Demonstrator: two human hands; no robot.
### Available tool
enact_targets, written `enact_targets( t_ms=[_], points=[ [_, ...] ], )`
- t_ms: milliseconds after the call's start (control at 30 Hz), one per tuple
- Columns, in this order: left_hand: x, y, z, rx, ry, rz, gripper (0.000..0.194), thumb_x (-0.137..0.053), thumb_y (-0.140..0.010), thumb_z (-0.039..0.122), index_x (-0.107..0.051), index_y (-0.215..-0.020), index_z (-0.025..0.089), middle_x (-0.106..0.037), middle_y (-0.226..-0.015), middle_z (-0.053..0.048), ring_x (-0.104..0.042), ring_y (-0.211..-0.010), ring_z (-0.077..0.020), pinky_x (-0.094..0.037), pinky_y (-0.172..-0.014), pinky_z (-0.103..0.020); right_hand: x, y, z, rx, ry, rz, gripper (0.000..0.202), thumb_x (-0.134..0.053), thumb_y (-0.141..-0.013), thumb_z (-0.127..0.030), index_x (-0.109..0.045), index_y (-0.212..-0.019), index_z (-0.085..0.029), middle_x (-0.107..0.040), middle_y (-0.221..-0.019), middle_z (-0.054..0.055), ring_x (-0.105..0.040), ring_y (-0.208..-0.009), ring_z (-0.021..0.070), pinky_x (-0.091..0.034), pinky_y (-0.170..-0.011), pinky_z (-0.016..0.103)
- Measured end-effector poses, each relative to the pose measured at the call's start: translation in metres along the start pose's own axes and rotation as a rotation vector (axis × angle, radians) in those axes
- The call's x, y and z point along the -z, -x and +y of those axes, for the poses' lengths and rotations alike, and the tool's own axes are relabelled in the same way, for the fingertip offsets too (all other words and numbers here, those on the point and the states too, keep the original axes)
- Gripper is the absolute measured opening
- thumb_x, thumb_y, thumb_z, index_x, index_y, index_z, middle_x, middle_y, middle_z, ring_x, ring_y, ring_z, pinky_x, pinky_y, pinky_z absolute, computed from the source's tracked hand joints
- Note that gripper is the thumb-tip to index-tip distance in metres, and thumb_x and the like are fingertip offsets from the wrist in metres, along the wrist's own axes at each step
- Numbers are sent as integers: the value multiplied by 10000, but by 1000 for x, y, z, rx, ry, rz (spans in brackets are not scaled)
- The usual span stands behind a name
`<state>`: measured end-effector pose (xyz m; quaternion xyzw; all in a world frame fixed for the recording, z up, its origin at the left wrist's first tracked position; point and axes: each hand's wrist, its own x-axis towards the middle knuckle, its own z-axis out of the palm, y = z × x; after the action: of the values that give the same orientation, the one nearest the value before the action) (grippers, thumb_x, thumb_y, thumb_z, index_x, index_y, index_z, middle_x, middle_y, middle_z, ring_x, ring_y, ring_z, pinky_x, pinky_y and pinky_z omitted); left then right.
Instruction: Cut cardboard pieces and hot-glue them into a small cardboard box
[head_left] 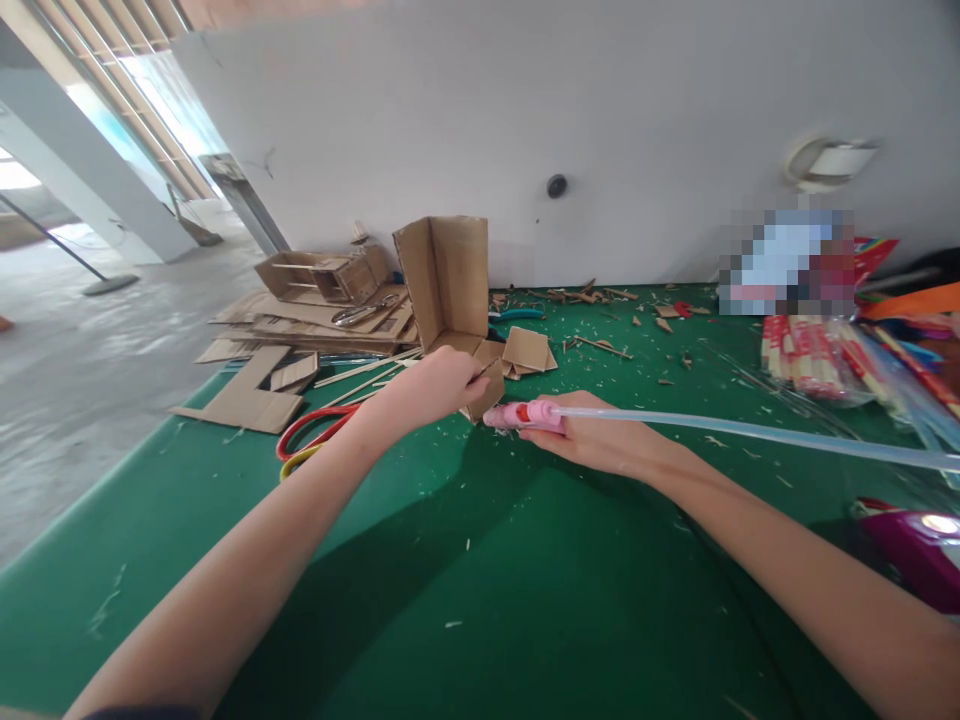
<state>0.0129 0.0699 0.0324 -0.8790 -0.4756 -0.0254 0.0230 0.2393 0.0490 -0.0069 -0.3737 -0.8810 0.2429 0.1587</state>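
My left hand (442,382) is closed on a folded cardboard piece (487,390) near the middle of the table. Wrapped round a pink glue gun (538,413), my right hand (581,428) sits just to the right, with the gun's nozzle at the cardboard's lower edge. A long clear glue stick (720,427) runs from the back of the gun to the right edge of view. Behind my left hand stands an upright open cardboard structure (457,275). Small cardboard squares (527,349) lie beside it.
Red-handled scissors (300,430) lie left of my left hand, near thin sticks and a cut cardboard sheet (255,395). A cardboard model (326,275) rests on stacked cardboard (300,325). Cardboard scraps are at the back. Packaged sticks (802,358) and a purple device (911,545) are right.
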Motion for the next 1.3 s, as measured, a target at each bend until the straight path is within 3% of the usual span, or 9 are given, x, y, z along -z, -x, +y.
enact_targets(
  t_ms=[200, 367, 933, 1167, 1300],
  points=[
    [-1, 0, -2, 5, 9, -5, 433, -364, -920, 336, -568, -589, 147, -551, -533, -31, -413, -445, -93, -255, -478, -282, 2, 0, 6, 39, -54, -2, 374, -511, -899, -322, -575, -1263, -377, -626, -1257, -55, -595, -1120, 209, -480, -934, 337],
    [-2, -1, -3, -16, -1, 3, 444, -346, -927, 339, -565, -592, 146, -537, -523, -27, -403, -439, -89, -247, -480, -281, 5, -1, 9, 49, -56, -27, 389, -486, -918, -322, -539, -1297, -394, -591, -1306, -66, -573, -1163, 200, -447, -991, 344],
    [0, -1, -1, 10, 14, -34, 432, -342, -917, 308, -565, -578, 158, -482, -498, -16, -328, -428, -110, -211, -510, -313, 11, -2, 12, 23, -58, 44, 373, -477, -918, -301, -564, -1269, -390, -630, -1251, -59, -579, -1167, 207, -449, -1009, 353],
    [0, -1, -1, 16, 3, -35, 434, -351, -921, 306, -515, -550, 149, -454, -485, -8, -311, -423, -92, -178, -486, -303, 11, 0, 15, 20, -30, 32, 402, -428, -942, -308, -505, -1331, -373, -586, -1310, -62, -550, -1202, 189, -419, -1047, 360],
    [0, -1, -1, 46, 8, -32, 425, -359, -914, 304, -528, -559, 143, -460, -486, -8, -324, -426, -93, -183, -484, -296, 11, -1, 19, -5, 43, 61, 412, -420, -943, -330, -478, -1343, -407, -581, -1313, -80, -576, -1169, 204, -463, -1003, 365]
  ],
)
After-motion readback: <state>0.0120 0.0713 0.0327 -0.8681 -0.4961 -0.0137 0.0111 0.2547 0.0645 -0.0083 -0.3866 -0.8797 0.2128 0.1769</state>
